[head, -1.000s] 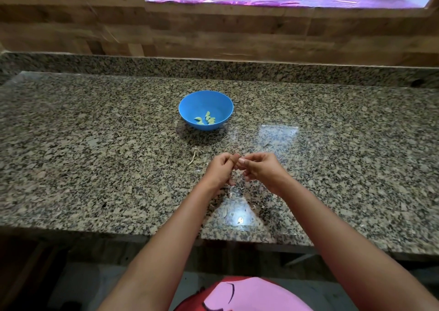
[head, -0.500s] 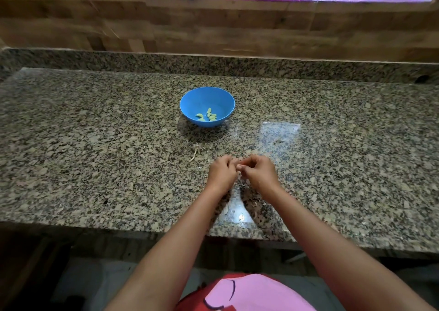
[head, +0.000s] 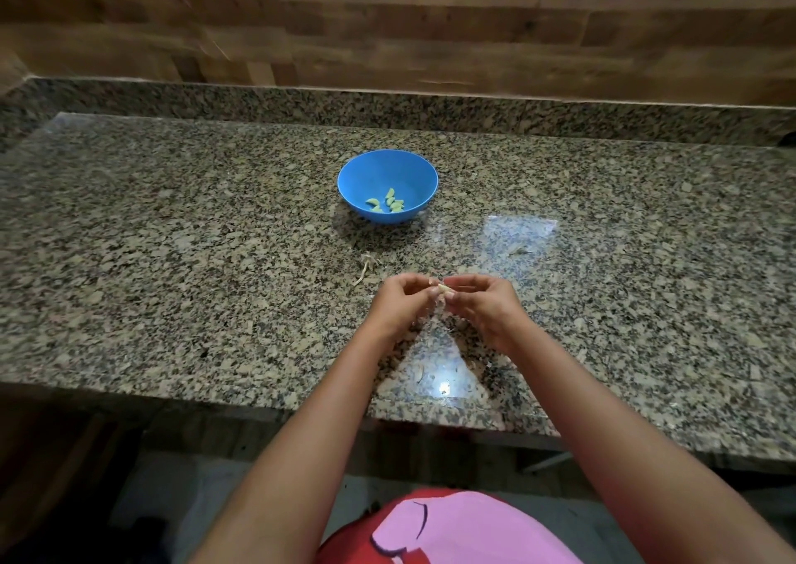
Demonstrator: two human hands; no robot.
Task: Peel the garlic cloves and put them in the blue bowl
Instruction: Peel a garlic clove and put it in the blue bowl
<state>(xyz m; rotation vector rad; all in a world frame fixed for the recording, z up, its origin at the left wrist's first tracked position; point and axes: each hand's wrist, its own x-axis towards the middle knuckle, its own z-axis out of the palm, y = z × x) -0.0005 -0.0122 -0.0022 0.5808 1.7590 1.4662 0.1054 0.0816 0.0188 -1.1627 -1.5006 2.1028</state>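
Our left hand [head: 402,305] and right hand [head: 482,309] have drawn slightly apart, both pinching 1 garlic clove [head: 446,291] now exposed between them, so peeling continues, the blue bowl [head: 387,167] beyond.

- blue bowl [head: 387,175]: solid bright blue
- peeled garlic cloves [head: 386,205]: pale yellow-green
- countertop [head: 172,262]: speckled grey, tan, black granite
- wall [head: 387,42]: brown wood planks
- shirt [head: 465,529]: pink on red
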